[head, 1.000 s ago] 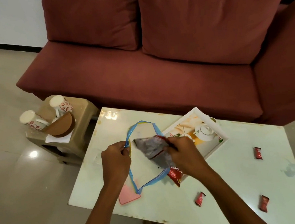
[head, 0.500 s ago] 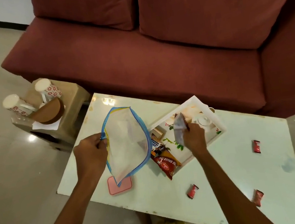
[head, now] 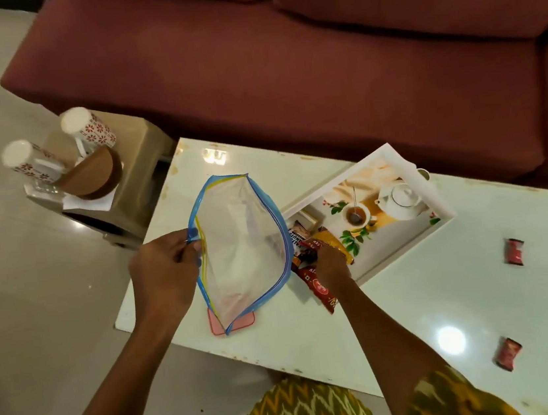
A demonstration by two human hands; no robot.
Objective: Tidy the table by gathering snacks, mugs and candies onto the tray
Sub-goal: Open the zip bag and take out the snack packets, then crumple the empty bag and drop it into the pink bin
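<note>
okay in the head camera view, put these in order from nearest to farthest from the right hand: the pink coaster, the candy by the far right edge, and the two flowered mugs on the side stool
From the right hand, nearest first:
1. pink coaster, to its left on the table, partly under the zip bag.
2. candy, out to its right near the table's right edge.
3. flowered mugs, far left on the side stool, off the table.

Two bare forearms, no watch, rings or bands seen. Left hand (head: 163, 272) & right hand (head: 331, 264) bare, no gloves. Garment w/ zigzag chevron print in mustard yellow, olive green, orange & cream: seen at lap, bottom centre, and as short sleeve (head: 451, 396) on right upper arm. Left arm shows no sleeve in frame. Fabric looks woven, ikat-type pattern.
</note>
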